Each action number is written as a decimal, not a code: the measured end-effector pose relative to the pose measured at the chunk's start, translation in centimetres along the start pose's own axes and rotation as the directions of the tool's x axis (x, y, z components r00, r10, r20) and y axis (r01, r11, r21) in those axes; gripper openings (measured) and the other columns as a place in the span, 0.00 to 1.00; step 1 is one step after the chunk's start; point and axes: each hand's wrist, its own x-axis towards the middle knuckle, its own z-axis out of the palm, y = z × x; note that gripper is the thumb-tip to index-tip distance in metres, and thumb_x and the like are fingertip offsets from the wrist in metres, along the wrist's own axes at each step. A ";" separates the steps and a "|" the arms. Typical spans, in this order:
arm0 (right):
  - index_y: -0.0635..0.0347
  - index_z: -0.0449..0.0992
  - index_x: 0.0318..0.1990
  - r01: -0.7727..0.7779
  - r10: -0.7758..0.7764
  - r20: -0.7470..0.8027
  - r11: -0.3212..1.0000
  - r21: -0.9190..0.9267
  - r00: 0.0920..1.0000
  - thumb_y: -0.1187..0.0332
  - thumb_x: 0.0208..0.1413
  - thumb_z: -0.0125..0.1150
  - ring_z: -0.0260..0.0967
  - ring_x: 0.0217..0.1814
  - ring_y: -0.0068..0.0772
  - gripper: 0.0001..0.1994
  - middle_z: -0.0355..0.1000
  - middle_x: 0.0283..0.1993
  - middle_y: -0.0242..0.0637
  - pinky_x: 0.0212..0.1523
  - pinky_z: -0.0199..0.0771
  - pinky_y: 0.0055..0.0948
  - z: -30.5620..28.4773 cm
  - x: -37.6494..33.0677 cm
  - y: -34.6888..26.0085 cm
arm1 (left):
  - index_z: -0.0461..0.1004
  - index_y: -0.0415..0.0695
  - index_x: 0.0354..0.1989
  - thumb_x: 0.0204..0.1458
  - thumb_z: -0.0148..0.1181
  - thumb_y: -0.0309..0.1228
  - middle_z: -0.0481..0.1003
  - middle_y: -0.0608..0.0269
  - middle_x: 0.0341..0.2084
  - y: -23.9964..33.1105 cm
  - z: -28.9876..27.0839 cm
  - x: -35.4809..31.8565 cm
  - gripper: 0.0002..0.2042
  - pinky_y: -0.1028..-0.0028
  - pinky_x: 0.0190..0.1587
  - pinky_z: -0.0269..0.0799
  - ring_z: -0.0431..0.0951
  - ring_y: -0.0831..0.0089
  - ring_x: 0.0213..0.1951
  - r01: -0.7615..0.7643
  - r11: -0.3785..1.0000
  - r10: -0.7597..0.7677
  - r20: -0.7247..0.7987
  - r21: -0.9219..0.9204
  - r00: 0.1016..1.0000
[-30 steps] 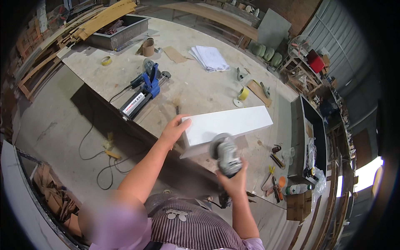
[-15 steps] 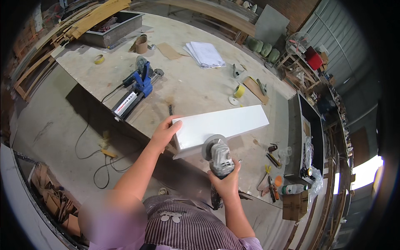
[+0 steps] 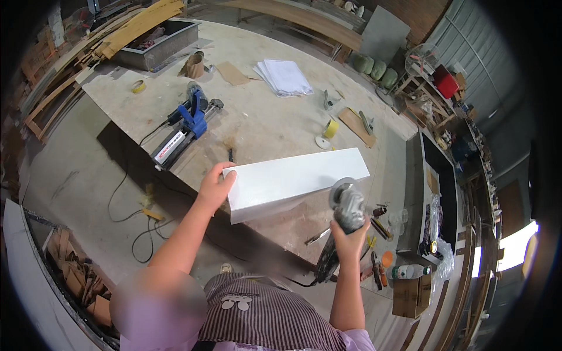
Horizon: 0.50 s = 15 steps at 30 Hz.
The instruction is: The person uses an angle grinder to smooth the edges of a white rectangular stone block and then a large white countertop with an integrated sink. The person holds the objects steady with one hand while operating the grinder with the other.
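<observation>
A long, glossy white box-shaped piece (image 3: 293,175) lies at the pale, stained counter's (image 3: 257,126) near edge. The left hand (image 3: 215,190) grips its left end, thumb on top; the right hand (image 3: 350,238) wraps round a grey, round-disced angle grinder (image 3: 352,209) near its right front edge.

The fingertips of the left hand (image 3: 216,187) pass out of sight at the corner of the long, white, rectangular block (image 3: 295,175), whose underside is hidden. The right hand (image 3: 350,238) is partly covered by the grey-and-black angle grinder (image 3: 351,210); its round disc (image 3: 341,191) is smeared, and whether it meets the block's edge cannot be told. A round blur hides the left upper arm near the lilac sleeve (image 3: 136,339). The brown-striped cloth apron (image 3: 266,322) is cut off below, and small items on the dark right-hand shelf (image 3: 489,175) are indistinct.
</observation>
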 end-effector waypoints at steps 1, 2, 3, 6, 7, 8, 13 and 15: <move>0.69 0.51 0.63 0.016 -0.018 0.054 0.999 0.033 0.998 0.67 0.40 0.76 0.69 0.52 0.43 0.45 0.67 0.52 0.55 0.54 0.70 0.37 0.0 -1.0 -0.1 | 0.71 0.41 0.53 0.58 0.56 0.33 0.74 0.56 0.47 0.5 0.4 -0.4 0.16 0.64 0.57 0.64 0.71 0.64 0.53 -0.176 0.940 0.204 -0.069 0.292 0.977; 0.67 0.52 0.62 0.037 -0.046 0.132 0.997 0.067 0.990 0.67 0.40 0.77 0.71 0.49 0.42 0.45 0.69 0.49 0.54 0.52 0.72 0.37 0.0 -2.1 -0.4 | 0.71 0.42 0.53 0.58 0.56 0.32 0.73 0.55 0.48 1.4 1.5 -0.9 0.16 0.62 0.58 0.63 0.71 0.61 0.54 -0.304 0.772 0.405 -0.063 0.558 0.912; 0.66 0.52 0.62 0.062 -0.065 0.220 0.998 0.019 0.973 0.65 0.40 0.77 0.73 0.48 0.43 0.45 0.71 0.48 0.55 0.51 0.73 0.39 0.2 -3.3 -0.7 | 0.70 0.42 0.53 0.57 0.56 0.32 0.73 0.53 0.49 1.8 2.4 -1.3 0.16 0.60 0.59 0.62 0.70 0.58 0.55 -0.367 0.514 0.579 0.002 0.776 0.816; 0.64 0.53 0.63 0.193 -0.124 0.397 0.972 -0.137 0.909 0.60 0.41 0.76 0.76 0.48 0.52 0.45 0.73 0.47 0.58 0.49 0.75 0.43 1.2 -6.0 -2.4 | 0.70 0.43 0.53 0.56 0.55 0.28 0.72 0.53 0.50 2.6 4.5 -2.0 0.16 0.54 0.59 0.61 0.67 0.51 0.56 -0.292 0.484 0.530 -0.011 0.825 0.848; 0.63 0.54 0.62 0.240 -0.151 0.442 0.959 -0.154 0.884 0.57 0.41 0.76 0.74 0.49 0.60 0.45 0.73 0.47 0.60 0.48 0.75 0.46 1.5 -6.5 -3.2 | 0.70 0.42 0.53 0.56 0.54 0.26 0.72 0.54 0.49 2.1 3.9 -1.6 0.15 0.54 0.57 0.63 0.67 0.52 0.55 -0.350 0.531 0.553 -0.002 0.772 0.833; 0.62 0.56 0.61 0.197 -0.100 0.495 0.969 -0.147 0.863 0.57 0.41 0.76 0.74 0.49 0.61 0.43 0.74 0.45 0.60 0.48 0.75 0.47 1.5 -6.9 -4.0 | 0.70 0.42 0.53 0.56 0.53 0.25 0.72 0.53 0.49 2.1 3.8 -1.5 0.15 0.55 0.57 0.64 0.67 0.51 0.55 -0.357 0.551 0.546 -0.002 0.755 0.838; 0.62 0.57 0.61 0.261 -0.104 0.580 0.946 -0.194 0.808 0.57 0.41 0.75 0.73 0.48 0.63 0.42 0.74 0.44 0.59 0.46 0.75 0.48 2.4 -6.7 -5.3 | 0.70 0.41 0.53 0.57 0.50 0.21 0.73 0.49 0.49 2.0 3.6 -1.5 0.16 0.58 0.56 0.65 0.68 0.49 0.53 -0.395 0.590 0.558 -0.002 0.705 0.830; 0.63 0.56 0.61 0.235 -0.089 0.566 0.953 -0.191 0.820 0.58 0.42 0.75 0.74 0.48 0.62 0.42 0.74 0.45 0.59 0.47 0.75 0.47 2.3 -6.3 -4.6 | 0.71 0.41 0.53 0.56 0.51 0.21 0.73 0.51 0.48 2.2 3.7 -1.6 0.15 0.57 0.56 0.65 0.68 0.49 0.53 -0.383 0.592 0.549 -0.006 0.709 0.836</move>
